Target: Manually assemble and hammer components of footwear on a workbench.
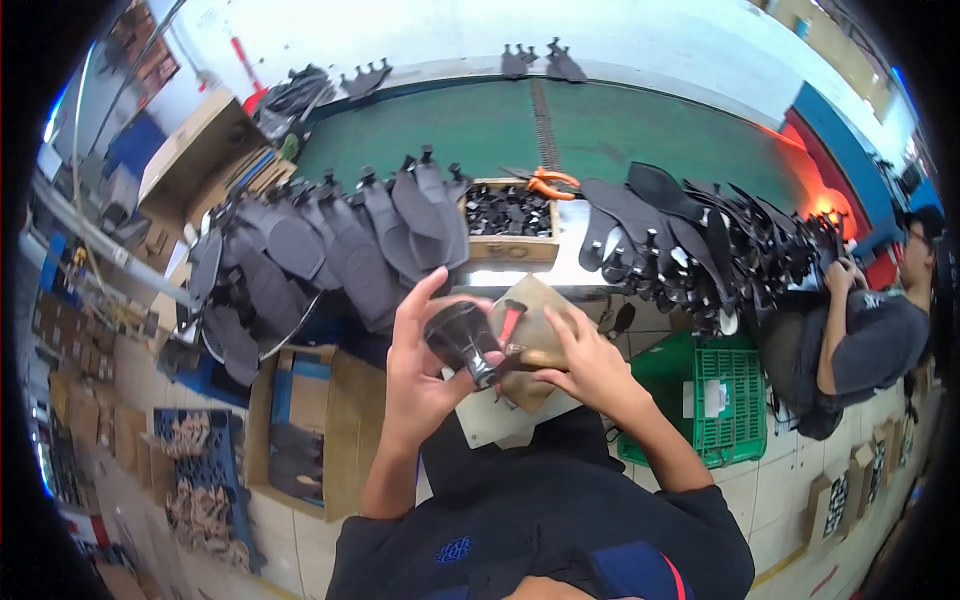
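Observation:
My left hand (pixel 415 370) is closed around a glossy black shoe part (pixel 458 335) with a cupped, wide end and a narrow stub like a small heel. To its right, my right hand (pixel 592 365) is held low over a tan block (pixel 545 302), fingers apart and curved, the thumb below them. Whether its fingertips touch the block I cannot tell. Between the hands a red piece with a dark end (pixel 511 320) stands by the block, its kind unclear. Under the block lies a pale board (pixel 485 420) above my lap.
Dark sandal soles are heaped left (pixel 355 250) and right (pixel 690 225) of a wooden box of small black parts (pixel 512 250). Orange-handled pliers (pixel 552 183) lie on that box. Behind runs a green conveyor belt (pixel 430 130). A green crate (pixel 735 400) and a seated person (pixel 875 320) are at right.

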`<control>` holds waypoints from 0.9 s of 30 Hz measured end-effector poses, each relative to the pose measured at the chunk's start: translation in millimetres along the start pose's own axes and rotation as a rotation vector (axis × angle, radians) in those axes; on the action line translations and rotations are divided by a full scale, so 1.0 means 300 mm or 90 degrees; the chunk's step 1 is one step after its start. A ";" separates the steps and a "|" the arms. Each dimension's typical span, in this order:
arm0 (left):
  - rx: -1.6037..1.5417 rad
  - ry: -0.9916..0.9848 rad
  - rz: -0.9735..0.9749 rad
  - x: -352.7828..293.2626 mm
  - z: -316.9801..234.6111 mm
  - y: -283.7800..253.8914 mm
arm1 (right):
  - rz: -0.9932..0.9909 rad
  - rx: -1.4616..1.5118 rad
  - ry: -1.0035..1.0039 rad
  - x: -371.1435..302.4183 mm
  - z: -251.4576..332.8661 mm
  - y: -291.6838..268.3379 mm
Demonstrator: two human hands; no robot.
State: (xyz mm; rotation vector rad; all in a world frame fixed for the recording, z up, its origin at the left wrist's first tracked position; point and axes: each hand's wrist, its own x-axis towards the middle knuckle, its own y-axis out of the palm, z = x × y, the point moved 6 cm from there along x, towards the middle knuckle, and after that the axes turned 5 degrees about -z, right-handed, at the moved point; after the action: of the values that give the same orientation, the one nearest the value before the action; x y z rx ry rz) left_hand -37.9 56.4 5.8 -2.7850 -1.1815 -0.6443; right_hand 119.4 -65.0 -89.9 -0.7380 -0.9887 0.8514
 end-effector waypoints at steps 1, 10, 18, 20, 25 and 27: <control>-0.049 0.016 -0.043 0.006 -0.021 -0.009 | 0.009 0.003 -0.007 -0.038 -0.015 0.011; 0.210 0.004 -0.033 0.062 0.325 0.015 | -0.053 0.066 0.219 -0.253 -0.314 -0.090; 0.537 0.097 0.022 0.323 0.464 0.036 | -0.261 0.439 0.627 -0.578 -0.293 -0.247; 0.694 0.177 0.068 0.452 0.532 0.064 | -0.283 0.613 0.651 -0.572 -0.265 -0.229; 0.882 0.059 0.261 0.687 0.751 0.138 | -0.306 0.646 0.657 -0.588 -0.280 -0.149; 0.917 0.042 0.349 0.691 0.763 0.166 | -0.289 0.621 0.663 -0.598 -0.283 -0.133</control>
State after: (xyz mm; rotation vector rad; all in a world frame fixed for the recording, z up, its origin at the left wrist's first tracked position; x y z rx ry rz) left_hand 207.2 207.8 -115.6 -1.6204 -0.4184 0.1776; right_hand 154.5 -251.9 -159.3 -0.0232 0.2418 0.3483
